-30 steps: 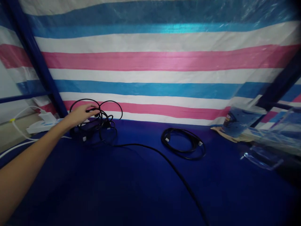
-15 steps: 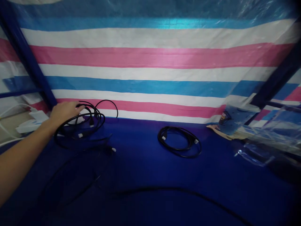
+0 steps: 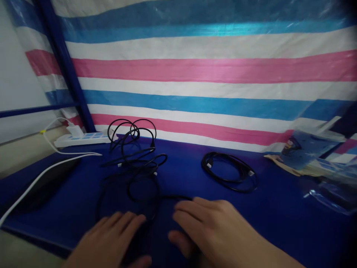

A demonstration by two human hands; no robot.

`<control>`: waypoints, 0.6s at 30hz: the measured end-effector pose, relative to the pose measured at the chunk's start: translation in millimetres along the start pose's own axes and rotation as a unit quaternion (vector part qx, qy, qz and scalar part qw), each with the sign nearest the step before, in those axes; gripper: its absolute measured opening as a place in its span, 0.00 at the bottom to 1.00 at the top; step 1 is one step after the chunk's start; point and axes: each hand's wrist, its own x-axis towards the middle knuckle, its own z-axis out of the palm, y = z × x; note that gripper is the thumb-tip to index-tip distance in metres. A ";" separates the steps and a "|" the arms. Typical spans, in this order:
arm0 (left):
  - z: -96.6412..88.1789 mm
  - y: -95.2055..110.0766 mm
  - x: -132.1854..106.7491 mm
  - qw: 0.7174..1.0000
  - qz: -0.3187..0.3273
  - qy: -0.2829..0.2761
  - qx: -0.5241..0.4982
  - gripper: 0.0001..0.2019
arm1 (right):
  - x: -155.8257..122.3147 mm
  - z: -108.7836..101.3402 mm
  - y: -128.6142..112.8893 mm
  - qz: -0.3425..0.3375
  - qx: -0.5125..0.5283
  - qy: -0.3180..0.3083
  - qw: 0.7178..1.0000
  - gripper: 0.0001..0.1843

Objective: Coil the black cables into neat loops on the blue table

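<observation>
Blue-covered worktop point(image 3: 279, 223), striped tarp point(image 3: 195, 70) hung behind it.

Progress, as I judge it: one black cable point(image 3: 228, 172) lies wound in a neat coil at centre-right, apart from everything else, so that one looks done. The tangled black cable point(image 3: 134, 163) is not: loose loops stand up at the back near the white power strip point(image 3: 80, 139), more loops sprawl flat toward the near edge, and a run of it reaches the hands. Sorting that heap looks barely started.

Left hand point(image 3: 111, 242): palm down at the near edge, fingers point(image 3: 125, 221) spread and nearly flat, tips at the front loop of the tangle. No grip visible.

Right hand point(image 3: 214, 232): also palm down, fingers point(image 3: 189, 216) loosely extended, thumb tucked below. The cable run passes under or just at the fingertips; whether it is pinched I cannot tell.

Off right: clear plastic bags point(image 3: 320, 163), blurred. Far left: white cord point(image 3: 41, 175) over a dark flat object point(image 3: 47, 182).
</observation>
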 end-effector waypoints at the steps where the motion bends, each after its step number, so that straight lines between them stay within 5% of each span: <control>1: 11.8 4.2 -5.4 0.999 -0.025 -0.017 0.011 0.17 | 16.7 4.3 -5.5 -0.009 -0.014 -0.032 0.999 0.07; 3: 20.4 8.4 -2.3 0.994 -0.066 -0.080 -0.027 0.18 | 41.1 15.7 -10.9 0.056 -0.045 -0.089 0.993 0.13; 5: 8.7 8.0 12.6 0.982 -0.101 -0.113 -0.112 0.20 | 54.5 27.2 -8.4 0.125 -0.049 -0.116 0.984 0.28; 7: -14.4 4.6 33.9 0.972 -0.152 -0.052 -0.171 0.21 | 61.9 36.6 -2.2 0.164 -0.025 -0.106 0.980 0.34; 9: -36.7 -0.4 60.5 0.968 -0.198 0.056 -0.145 0.21 | 68.1 43.2 2.1 0.165 -0.002 -0.083 0.983 0.24; 11: -49.5 -7.2 92.1 0.976 -0.190 0.088 -0.063 0.21 | 73.5 46.3 1.9 0.117 -0.003 -0.075 0.990 0.10; 15: -45.9 -31.9 158.1 0.976 -0.139 0.066 0.157 0.22 | 65.3 37.1 1.4 -0.023 0.038 -0.081 0.996 0.06; 18: -34.3 -63.2 191.8 0.974 -0.111 0.037 0.196 0.24 | 27.4 17.4 16.5 -0.002 0.121 -0.066 0.990 0.09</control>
